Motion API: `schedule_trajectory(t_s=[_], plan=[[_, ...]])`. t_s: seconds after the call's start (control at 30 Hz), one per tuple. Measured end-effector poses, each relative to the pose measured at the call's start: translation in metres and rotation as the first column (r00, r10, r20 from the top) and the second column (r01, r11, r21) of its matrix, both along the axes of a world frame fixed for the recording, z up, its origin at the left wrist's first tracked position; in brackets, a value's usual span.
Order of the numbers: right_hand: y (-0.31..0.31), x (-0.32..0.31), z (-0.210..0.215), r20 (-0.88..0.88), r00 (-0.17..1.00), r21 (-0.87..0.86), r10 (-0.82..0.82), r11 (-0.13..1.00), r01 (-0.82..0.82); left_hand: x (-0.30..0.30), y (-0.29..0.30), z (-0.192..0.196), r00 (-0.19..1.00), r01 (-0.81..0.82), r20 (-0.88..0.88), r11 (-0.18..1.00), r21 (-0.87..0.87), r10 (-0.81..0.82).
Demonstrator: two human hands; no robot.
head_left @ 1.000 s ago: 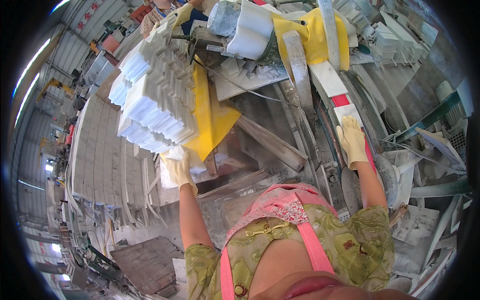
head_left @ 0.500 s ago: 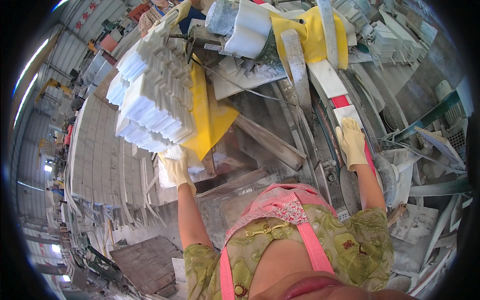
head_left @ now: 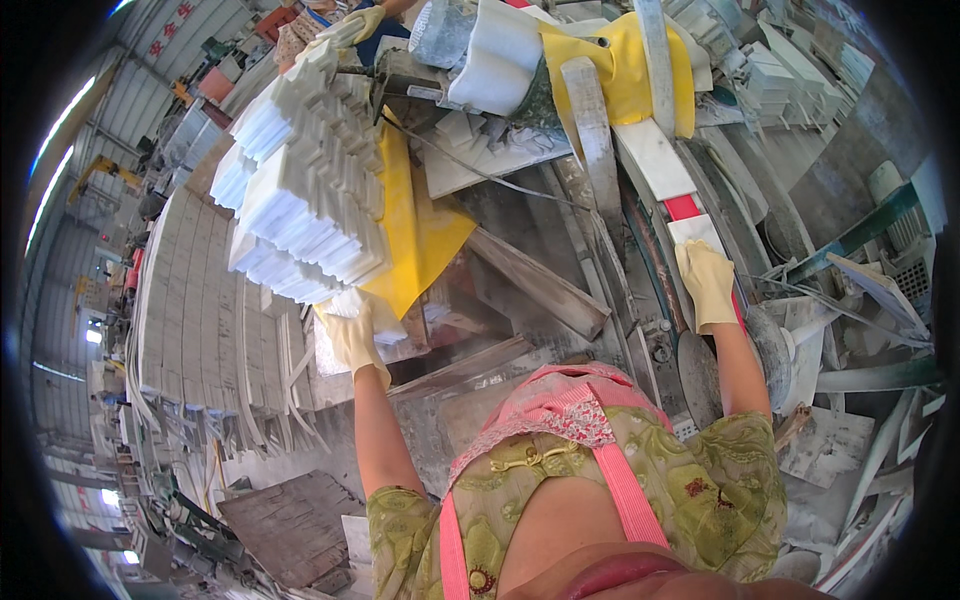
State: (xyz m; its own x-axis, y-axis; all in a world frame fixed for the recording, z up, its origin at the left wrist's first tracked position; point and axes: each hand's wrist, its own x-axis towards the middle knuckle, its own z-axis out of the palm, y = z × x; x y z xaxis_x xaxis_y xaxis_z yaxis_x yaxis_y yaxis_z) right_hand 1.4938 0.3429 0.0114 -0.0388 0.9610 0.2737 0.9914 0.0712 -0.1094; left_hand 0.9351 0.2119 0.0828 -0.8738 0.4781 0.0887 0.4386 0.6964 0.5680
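Observation:
My left hand (head_left: 350,338), in a pale yellow rubber glove, is closed on a white stone tile (head_left: 347,303) at the near end of the tall tile stack (head_left: 305,205). Some of its fingers are hidden. To the right, my right hand (head_left: 706,283), gloved alike, has its bent fingers over the near end of another white tile (head_left: 690,228). That tile lies on a narrow red belt (head_left: 683,207). Farther along the belt, a longer white piece (head_left: 655,160) runs under a yellow sheet (head_left: 625,70).
Another person's gloved hand (head_left: 357,27) is beyond the stack. A yellow cloth (head_left: 415,255) hangs beside the stack, near a wooden beam (head_left: 540,283). Grey stone slabs (head_left: 190,310) stand at left. A thin cable (head_left: 480,170) crosses the middle, and metal machine parts flank the belt.
My right hand has shifted slightly toward me, its fingers now more bent over the tile. My left hand stays at the near end of the stack, almost unmoved.

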Motion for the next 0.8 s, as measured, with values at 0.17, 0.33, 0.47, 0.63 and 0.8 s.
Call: schedule_trajectory(t_s=[0.17,0.33,0.47,0.63,0.8], plan=[[-0.001,0.0,0.004,-0.012,0.999,-0.033,-0.034,0.999,0.034,0.002,-0.001,-0.001,0.999,0.024,0.031,0.998,0.059,-0.026],[-0.002,-0.001,0.007,0.004,0.997,-0.093,-0.074,0.993,0.074,0.001,0.002,0.0,0.999,-0.03,0.041,0.999,-0.021,0.031],[-0.005,-0.002,0.008,0.01,0.997,-0.082,-0.078,0.994,0.078,0.002,0.002,0.003,0.999,-0.023,0.033,0.999,-0.029,0.024],[-0.008,0.001,0.009,0.023,0.997,-0.041,-0.068,0.997,0.069,-0.003,-0.001,-0.004,0.997,0.058,0.052,0.993,0.101,-0.063],[-0.011,0.002,0.002,0.028,0.997,-0.061,-0.071,0.995,0.072,-0.026,0.004,-0.024,0.996,0.084,-0.003,0.991,0.106,-0.084]])
